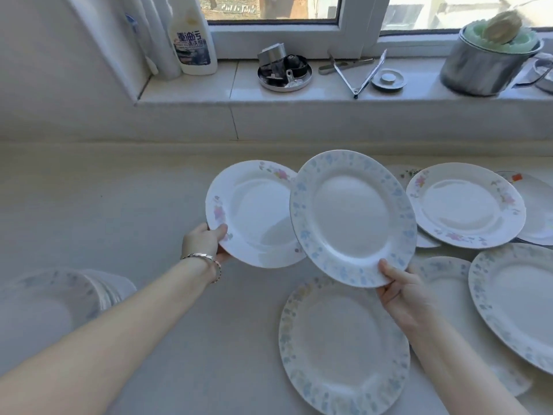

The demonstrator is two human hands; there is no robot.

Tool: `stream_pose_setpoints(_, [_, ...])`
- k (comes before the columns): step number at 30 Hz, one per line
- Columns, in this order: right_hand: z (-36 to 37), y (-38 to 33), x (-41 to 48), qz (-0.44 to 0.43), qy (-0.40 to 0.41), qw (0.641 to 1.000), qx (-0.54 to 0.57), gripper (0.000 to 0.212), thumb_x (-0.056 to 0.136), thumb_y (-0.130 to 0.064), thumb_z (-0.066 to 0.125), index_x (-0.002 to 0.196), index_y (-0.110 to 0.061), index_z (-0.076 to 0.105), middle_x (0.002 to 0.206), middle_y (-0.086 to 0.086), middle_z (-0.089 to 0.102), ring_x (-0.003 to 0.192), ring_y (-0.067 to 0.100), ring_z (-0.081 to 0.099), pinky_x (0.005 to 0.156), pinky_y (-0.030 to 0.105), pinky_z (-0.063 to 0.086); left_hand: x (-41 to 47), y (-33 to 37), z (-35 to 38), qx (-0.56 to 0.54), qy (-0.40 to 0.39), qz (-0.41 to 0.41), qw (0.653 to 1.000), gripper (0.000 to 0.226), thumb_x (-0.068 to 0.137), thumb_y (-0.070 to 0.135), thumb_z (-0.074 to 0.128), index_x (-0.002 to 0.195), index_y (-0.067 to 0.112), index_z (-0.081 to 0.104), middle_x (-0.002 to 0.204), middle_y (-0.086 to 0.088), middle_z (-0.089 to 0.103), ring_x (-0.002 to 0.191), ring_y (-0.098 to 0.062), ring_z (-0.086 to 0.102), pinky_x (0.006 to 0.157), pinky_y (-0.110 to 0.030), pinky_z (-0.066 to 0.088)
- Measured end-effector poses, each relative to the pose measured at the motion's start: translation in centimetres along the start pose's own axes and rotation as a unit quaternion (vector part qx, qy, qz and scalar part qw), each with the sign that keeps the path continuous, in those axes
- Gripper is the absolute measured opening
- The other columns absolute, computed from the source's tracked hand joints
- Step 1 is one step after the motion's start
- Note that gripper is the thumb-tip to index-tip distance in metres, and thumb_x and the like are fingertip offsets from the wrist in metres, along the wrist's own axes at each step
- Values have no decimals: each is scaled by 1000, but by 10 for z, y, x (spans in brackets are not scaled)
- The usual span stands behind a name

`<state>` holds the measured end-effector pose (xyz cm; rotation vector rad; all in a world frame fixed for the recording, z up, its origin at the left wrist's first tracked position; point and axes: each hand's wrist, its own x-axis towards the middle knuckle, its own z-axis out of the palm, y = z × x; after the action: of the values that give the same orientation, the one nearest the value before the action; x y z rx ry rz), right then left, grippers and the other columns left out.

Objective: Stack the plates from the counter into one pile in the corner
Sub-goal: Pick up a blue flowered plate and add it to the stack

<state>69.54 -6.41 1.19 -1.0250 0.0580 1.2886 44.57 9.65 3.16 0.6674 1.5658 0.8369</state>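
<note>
My left hand [206,241] grips the near-left rim of a white plate with pink flowers [251,217], held tilted above the counter. My right hand [404,290] holds a blue-patterned plate [353,218] by its lower right rim; this plate overlaps the right edge of the pink one. A pile of plates [51,304] sits at the lower left. Several more plates lie on the counter: a blue-rimmed one [344,351] under my right arm, a pink-flowered one [465,205] at the right, and another blue one [517,301] at the far right.
The pale counter [119,211] runs back to a tiled wall and windowsill [209,91]. On the sill stand a detergent bottle [193,40], a round metal dish of small parts [284,71], tongs [359,73], a sink plug [389,79] and a steel pot [484,64].
</note>
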Motion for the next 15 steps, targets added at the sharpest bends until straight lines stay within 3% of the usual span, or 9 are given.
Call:
stream_pose_setpoints(4, [48, 33, -9, 25, -40, 998, -33, 30, 84, 6, 47, 95, -15, 65, 75, -5, 76, 66, 7, 72, 53, 18, 56, -17, 20, -97, 10, 54, 83, 995, 25, 88, 3, 54, 65, 11, 53, 63, -7, 56, 57, -20, 52, 43, -20, 51])
stream_pose_setpoints(7, [87, 69, -17, 61, -80, 994, -49, 43, 86, 10, 42, 76, -15, 76, 74, 0, 76, 65, 11, 72, 52, 20, 56, -26, 23, -181, 13, 98, 109, 989, 24, 87, 7, 57, 64, 11, 53, 48, -2, 60, 63, -24, 52, 57, -29, 48])
stream_pose_setpoints(9, [114, 93, -23, 86, -102, 989, -59, 36, 87, 11, 41, 84, -9, 71, 74, 2, 76, 64, 13, 73, 51, 21, 56, -32, 18, -234, 10, 128, 106, 986, 24, 88, 7, 56, 64, 11, 54, 40, 7, 61, 60, -23, 52, 61, -31, 45])
stream_pose_setpoints(15, [179, 162, -38, 124, -161, 968, -145, 28, 85, 11, 43, 98, -6, 62, 75, 1, 76, 65, 12, 73, 53, 21, 56, -49, -7, -353, -42, 173, 51, 983, 21, 90, 3, 52, 70, 7, 57, 40, 6, 63, 34, -6, 59, 39, -17, 50])
